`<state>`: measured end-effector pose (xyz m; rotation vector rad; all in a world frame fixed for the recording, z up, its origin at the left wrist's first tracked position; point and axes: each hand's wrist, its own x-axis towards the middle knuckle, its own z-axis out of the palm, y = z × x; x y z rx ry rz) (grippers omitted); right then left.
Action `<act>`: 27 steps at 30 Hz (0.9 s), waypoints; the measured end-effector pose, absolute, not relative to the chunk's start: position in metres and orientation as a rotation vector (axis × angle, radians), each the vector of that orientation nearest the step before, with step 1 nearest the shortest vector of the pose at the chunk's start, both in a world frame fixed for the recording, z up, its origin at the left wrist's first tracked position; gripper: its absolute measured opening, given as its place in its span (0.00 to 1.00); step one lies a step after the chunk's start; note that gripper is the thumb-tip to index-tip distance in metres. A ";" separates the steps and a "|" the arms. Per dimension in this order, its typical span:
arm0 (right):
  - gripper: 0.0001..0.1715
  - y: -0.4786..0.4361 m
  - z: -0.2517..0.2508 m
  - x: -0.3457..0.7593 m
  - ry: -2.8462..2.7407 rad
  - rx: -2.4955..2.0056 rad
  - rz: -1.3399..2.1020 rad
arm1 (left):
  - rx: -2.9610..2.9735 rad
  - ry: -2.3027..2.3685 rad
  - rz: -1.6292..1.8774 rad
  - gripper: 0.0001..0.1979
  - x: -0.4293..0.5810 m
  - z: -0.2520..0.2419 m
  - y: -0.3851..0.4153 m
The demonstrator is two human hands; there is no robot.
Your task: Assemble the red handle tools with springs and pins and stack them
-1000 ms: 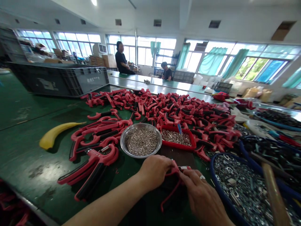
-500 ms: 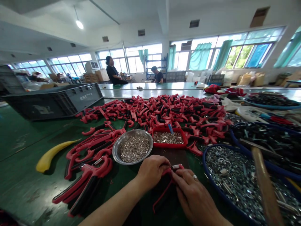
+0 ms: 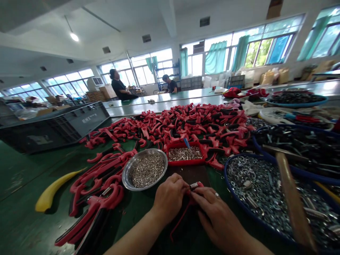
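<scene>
Just in front of me I hold a red plier-like tool (image 3: 180, 221) low over the green table, its thin red handle slanting down between my wrists. A silver coil spring (image 3: 195, 185) shows at its upper end. The fingers of my left hand (image 3: 170, 198) pinch at the tool beside the spring; what lies under the fingertips is hidden. My right hand (image 3: 219, 214), with a ring on one finger, grips the tool from the other side. Just beyond are a metal bowl (image 3: 125, 179) of small metal parts and a red tray (image 3: 186, 163) of rivet-like pins.
Red-and-black tool handles (image 3: 175, 122) lie heaped behind the tray, with assembled tools (image 3: 106, 202) at left. A yellow curved object (image 3: 53, 191) and a grey crate (image 3: 53, 127) are further left. At right, a hammer (image 3: 292, 198) rests across blue-rimmed basins (image 3: 227, 173). Two people sit beyond.
The view has tilted and shifted slightly, so the table things appear further left. Both hands stay on the tool, and the left fingers have moved slightly.
</scene>
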<state>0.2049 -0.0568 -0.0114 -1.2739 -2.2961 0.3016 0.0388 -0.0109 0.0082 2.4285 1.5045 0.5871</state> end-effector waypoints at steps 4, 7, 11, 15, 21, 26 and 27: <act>0.26 -0.058 -0.009 0.206 -2.283 -1.280 0.344 | 2.493 1.476 0.565 0.08 0.040 0.011 -0.011; 0.25 -0.059 -0.008 0.207 -2.280 -1.260 0.383 | 2.457 1.399 0.585 0.09 0.038 0.010 -0.010; 0.25 -0.058 -0.009 0.208 -2.266 -1.256 0.407 | 2.382 1.384 0.606 0.08 0.035 0.009 -0.007; 0.25 -0.058 -0.009 0.209 -2.264 -1.258 0.431 | 2.401 1.396 0.618 0.07 0.034 0.010 -0.004; 0.25 -0.056 -0.010 0.210 -2.277 -1.267 0.463 | 2.602 1.344 0.505 0.08 0.028 0.011 -0.004; 0.25 -0.055 -0.012 0.210 -2.265 -1.263 0.466 | 2.718 1.380 0.427 0.08 0.030 0.012 -0.007; 0.25 -0.055 -0.012 0.210 -2.264 -1.259 0.467 | 2.758 1.394 0.383 0.09 0.031 0.014 -0.008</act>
